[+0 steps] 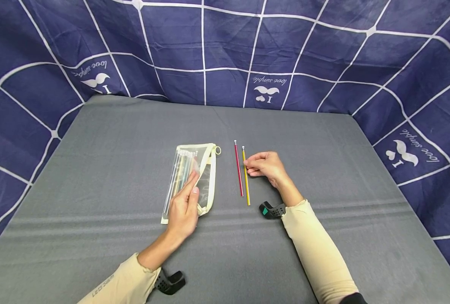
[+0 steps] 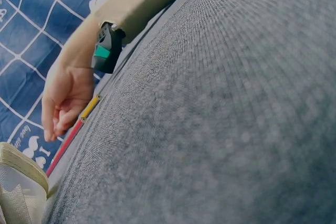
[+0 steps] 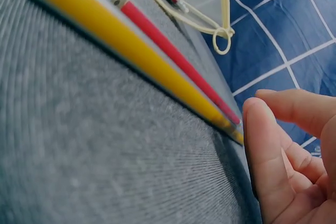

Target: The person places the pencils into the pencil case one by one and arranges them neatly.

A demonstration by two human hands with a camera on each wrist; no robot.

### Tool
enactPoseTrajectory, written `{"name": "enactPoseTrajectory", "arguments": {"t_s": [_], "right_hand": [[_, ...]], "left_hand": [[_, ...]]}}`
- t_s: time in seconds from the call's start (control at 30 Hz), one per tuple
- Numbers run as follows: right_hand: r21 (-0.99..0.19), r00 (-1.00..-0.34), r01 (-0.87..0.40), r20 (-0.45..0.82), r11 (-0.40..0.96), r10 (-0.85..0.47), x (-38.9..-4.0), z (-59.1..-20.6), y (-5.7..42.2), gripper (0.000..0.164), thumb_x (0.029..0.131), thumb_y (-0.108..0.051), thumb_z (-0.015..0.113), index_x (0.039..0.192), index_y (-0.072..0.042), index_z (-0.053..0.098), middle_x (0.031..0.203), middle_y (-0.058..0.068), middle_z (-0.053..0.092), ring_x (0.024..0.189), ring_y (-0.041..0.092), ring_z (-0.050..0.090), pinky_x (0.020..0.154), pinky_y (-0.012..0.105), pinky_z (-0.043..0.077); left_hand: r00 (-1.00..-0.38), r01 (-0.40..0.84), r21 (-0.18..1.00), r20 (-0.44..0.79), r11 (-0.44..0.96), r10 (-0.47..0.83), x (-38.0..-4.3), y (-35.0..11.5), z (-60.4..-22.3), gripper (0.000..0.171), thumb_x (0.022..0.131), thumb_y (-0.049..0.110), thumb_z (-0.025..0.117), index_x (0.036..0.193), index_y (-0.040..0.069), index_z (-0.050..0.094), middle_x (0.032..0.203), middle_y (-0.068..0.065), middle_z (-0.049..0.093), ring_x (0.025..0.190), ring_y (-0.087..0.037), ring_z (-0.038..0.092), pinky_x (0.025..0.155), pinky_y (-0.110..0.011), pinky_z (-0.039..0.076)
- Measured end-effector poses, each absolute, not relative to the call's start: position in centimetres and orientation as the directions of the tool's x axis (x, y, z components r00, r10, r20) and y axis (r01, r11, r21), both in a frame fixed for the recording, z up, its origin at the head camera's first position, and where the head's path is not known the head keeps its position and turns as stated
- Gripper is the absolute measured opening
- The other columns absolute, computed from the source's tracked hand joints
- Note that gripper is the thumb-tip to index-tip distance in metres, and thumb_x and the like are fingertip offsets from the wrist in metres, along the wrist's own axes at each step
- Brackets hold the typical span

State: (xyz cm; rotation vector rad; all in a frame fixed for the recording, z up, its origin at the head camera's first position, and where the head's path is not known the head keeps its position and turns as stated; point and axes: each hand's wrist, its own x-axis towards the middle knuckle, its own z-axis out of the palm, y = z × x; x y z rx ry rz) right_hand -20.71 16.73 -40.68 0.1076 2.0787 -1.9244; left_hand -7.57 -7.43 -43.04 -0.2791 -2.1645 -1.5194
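A clear pencil case (image 1: 211, 185) with a cream zip edge lies left of the table's middle. Several pencils (image 1: 181, 169) show through its film. My left hand (image 1: 183, 211) holds the case by its loose upper film at the zip opening, fingertips partly behind the film. To the right, a red pencil (image 1: 238, 169) and a yellow pencil (image 1: 246, 185) lie side by side, eraser ends away from me. With thumb and index finger together, my right hand (image 1: 266, 166) pinches the yellow pencil near its eraser end. In the right wrist view the thumb (image 3: 262, 145) hides that end.
Grey cloth (image 1: 323, 147) covers the table. A blue curtain (image 1: 225, 46) with white lines hangs along the back and sides. Black wrist bands (image 1: 272, 210) stick out below both sleeves. The case's zip ring (image 1: 218, 150) points toward the pencils.
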Motion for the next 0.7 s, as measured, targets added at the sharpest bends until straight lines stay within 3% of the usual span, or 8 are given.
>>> {"name": "enactPoseTrajectory", "arguments": {"t_s": [0.27,0.5,0.7], "right_hand": [[-0.937,-0.954,0.254,-0.284,0.242,-0.098,-20.60,-40.71,16.71,0.021,0.079,-0.001,0.081,0.088,0.010,0.066,0.064,0.004,0.067,0.051,0.009,0.064,0.053,0.024,0.057],[-0.900,-0.962,0.225,-0.267,0.373,-0.064,-20.40,-40.46,16.36,0.024,0.074,-0.004,0.085,0.086,0.008,0.068,0.063,0.005,0.069,0.049,0.008,0.063,0.053,0.026,0.058],[-0.875,-0.964,0.206,-0.258,0.437,-0.062,-20.24,-40.28,16.11,0.026,0.073,-0.005,0.086,0.086,0.008,0.068,0.063,0.005,0.068,0.049,0.008,0.064,0.053,0.027,0.058]], "left_hand": [[-0.868,0.421,0.827,0.487,0.373,-0.101,-7.54,-7.44,-42.96,0.034,0.100,0.001,0.049,0.132,-0.008,0.058,0.140,-0.022,0.053,0.131,-0.036,0.048,0.112,-0.039,0.033],[-0.866,0.424,0.827,0.490,0.370,-0.101,-7.54,-7.46,-42.93,0.034,0.100,0.001,0.049,0.132,-0.008,0.058,0.140,-0.022,0.053,0.131,-0.036,0.048,0.113,-0.031,0.032],[-0.865,0.427,0.828,0.491,0.364,-0.102,-7.54,-7.45,-43.03,0.034,0.100,0.000,0.049,0.132,-0.009,0.058,0.140,-0.022,0.053,0.131,-0.036,0.048,0.113,-0.031,0.032]]}}
